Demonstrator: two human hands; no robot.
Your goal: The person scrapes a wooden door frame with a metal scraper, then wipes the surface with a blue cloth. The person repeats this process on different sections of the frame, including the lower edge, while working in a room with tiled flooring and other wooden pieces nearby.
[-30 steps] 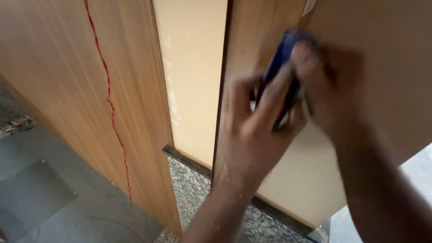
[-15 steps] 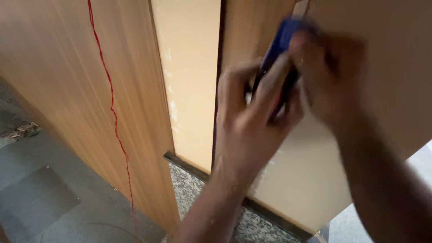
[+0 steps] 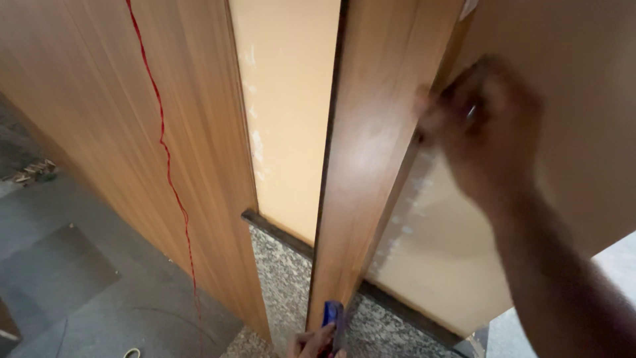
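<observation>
Right hand [image 3: 487, 132] is up at the right edge of the tall brown wooden board [image 3: 371, 159], fingers curled against it, pinching something small and dark; blur hides what exactly. The board's long axis runs near to far, standing on the speckled granite floor [image 3: 285, 278]. Down at the near edge, the left hand [image 3: 311, 345] is closed round a blue tool [image 3: 332, 318], pointing up the board. Left, a wide wooden panel [image 3: 99, 132] with a red string [image 3: 165, 159]; a gap of cream wall [image 3: 291, 119] between.

Right hand [image 3: 490, 136]: bare, motion-blurred, no glove or ring visible.
Right forearm: bare, no sleeve.
Left hand [image 3: 311, 345]: bare, only fingers showing.
</observation>
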